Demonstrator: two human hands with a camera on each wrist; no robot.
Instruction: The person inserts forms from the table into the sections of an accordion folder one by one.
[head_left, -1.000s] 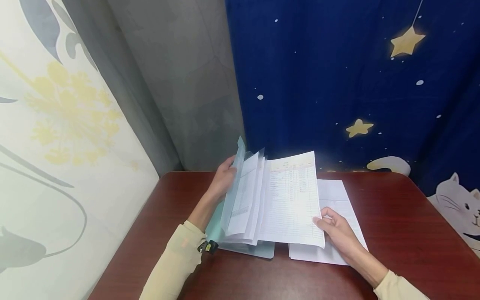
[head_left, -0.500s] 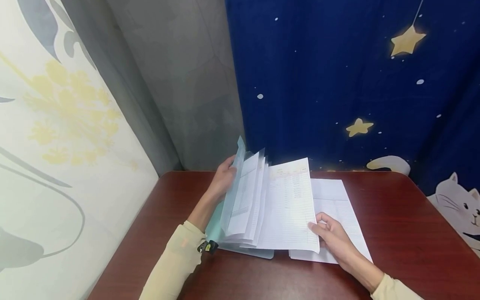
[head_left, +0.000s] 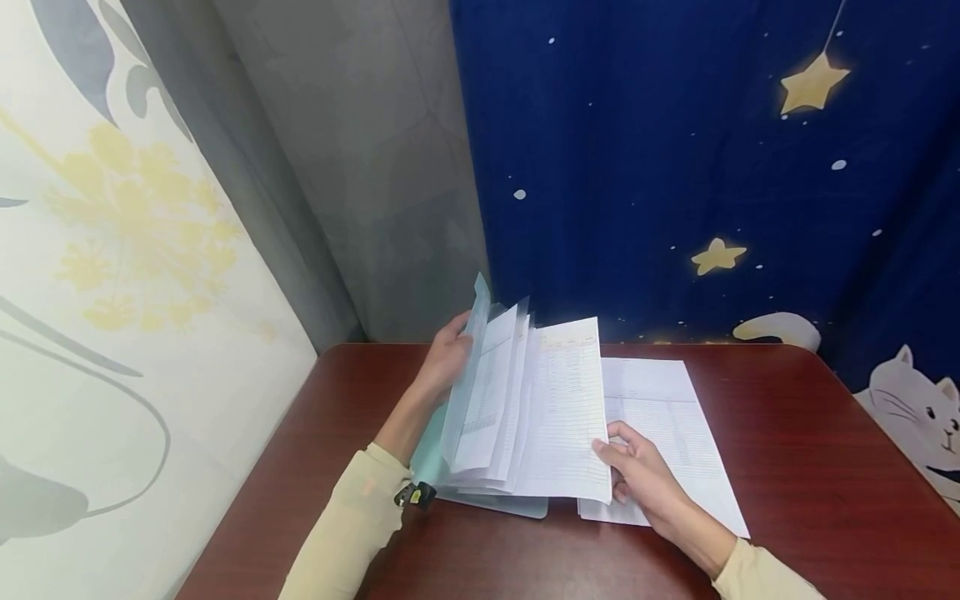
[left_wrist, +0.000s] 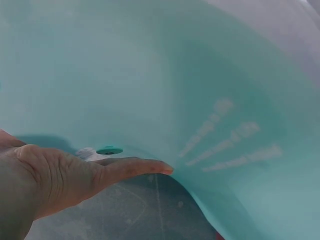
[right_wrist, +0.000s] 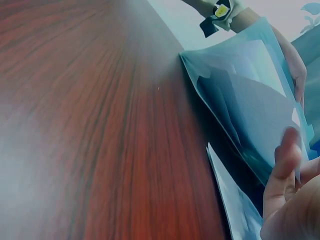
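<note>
In the head view a translucent teal folder (head_left: 428,454) stands partly open on the table, several white sheets fanned inside. My left hand (head_left: 447,357) grips the raised cover near its top edge. The left wrist view has the thumb (left_wrist: 135,166) along the edge of the teal cover (left_wrist: 100,80), beside a small green snap button (left_wrist: 109,150). A printed sheet with a ruled table (head_left: 566,408) lies against the other sheets; my right hand (head_left: 647,479) pinches its lower right edge between thumb and fingers. In the right wrist view that hand (right_wrist: 292,200) is beside the folder's opening.
A stack of printed paper (head_left: 678,442) rests on the dark red wooden table (head_left: 810,467), right of the folder and partly under the right hand. Behind the table hang a grey curtain (head_left: 360,167) and a blue star-patterned curtain (head_left: 637,167). A patterned white panel (head_left: 187,375) borders the left.
My right hand has moved left with the printed sheet, drawing it in toward the folder and uncovering more of the stack. The left hand and folder cover have stayed in place.
</note>
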